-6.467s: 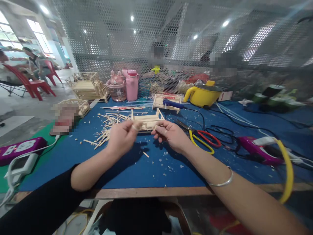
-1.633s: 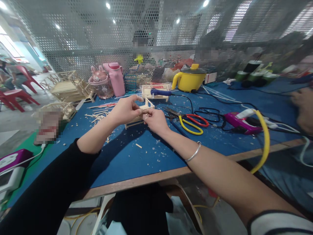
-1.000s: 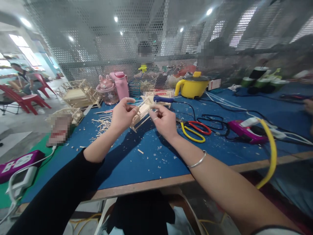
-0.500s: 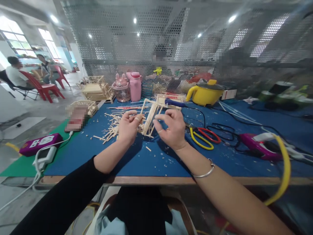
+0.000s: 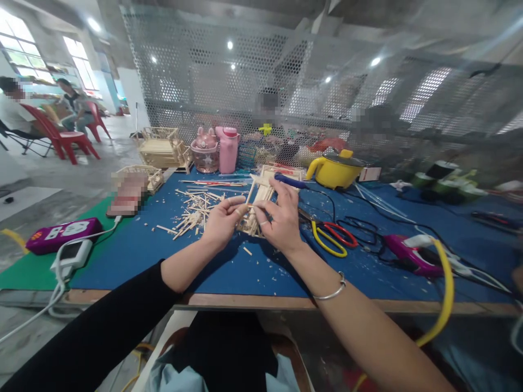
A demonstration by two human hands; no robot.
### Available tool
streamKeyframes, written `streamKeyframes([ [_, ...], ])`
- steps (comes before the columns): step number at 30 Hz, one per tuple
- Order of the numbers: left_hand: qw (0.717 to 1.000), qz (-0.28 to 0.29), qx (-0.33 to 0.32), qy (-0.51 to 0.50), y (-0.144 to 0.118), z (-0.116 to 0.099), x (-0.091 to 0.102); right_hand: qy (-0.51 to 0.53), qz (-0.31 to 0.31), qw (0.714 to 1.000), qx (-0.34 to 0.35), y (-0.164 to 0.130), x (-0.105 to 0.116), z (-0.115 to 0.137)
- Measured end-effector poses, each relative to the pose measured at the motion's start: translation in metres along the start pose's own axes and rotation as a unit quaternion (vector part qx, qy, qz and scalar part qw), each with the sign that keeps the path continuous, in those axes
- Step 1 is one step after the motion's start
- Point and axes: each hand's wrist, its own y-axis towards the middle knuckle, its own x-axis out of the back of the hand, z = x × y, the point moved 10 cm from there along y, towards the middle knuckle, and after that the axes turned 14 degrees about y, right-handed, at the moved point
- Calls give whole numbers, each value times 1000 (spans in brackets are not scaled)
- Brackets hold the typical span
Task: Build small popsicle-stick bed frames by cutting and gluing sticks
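In front of me is a small frame of thin wooden sticks [image 5: 263, 190], tilted and partly covered by my fingers. My left hand [image 5: 220, 222] is closed at its left side, thumb and forefinger pinching it. My right hand [image 5: 281, 219] reaches over the frame from the right, fingers bent and tips pressed together close to the left fingertips. Whatever the right fingertips hold is too small and too covered to make out. Loose wooden sticks [image 5: 195, 209] lie in a pile left of my hands. Behind the frame rests a tool with a blue handle [image 5: 289, 181].
Right of my hands lie scissors [image 5: 327, 239] with red and yellow handles, black cords and a purple power strip [image 5: 412, 257]. At the back stand a yellow pot [image 5: 337, 170], a pink bottle [image 5: 227, 149] and a finished-looking stick model [image 5: 163, 149]. A phone [image 5: 127, 193] lies left.
My right hand has moved in leftwards over the frame, its fingertips now meeting the left ones. The frame looks turned and lower. The whole view has shifted slightly.
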Motion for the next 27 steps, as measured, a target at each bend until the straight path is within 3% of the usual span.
streamKeyframes([
  [6, 987, 91, -8, 129, -11, -10, -3, 96, -11, 995, 14, 2, 6, 5],
  [12, 984, 39, -42, 167, -6, -10, 3, 111, -86, 989, -55, -5, 35, -15],
  [17, 959, 28, -70, 273, 9, -6, 10, 163, 29, 982, -89, -11, 10, -27],
  [21, 958, 72, -48, 272, 13, -3, 11, 134, 77, 984, -88, -16, -7, -28],
  [25, 939, 145, -50, 307, 5, -5, 1, 76, 108, 990, -56, -19, -17, -21],
  [27, 930, 146, -56, 332, 4, -7, 0, 55, 117, 991, -42, -20, -21, -18],
])
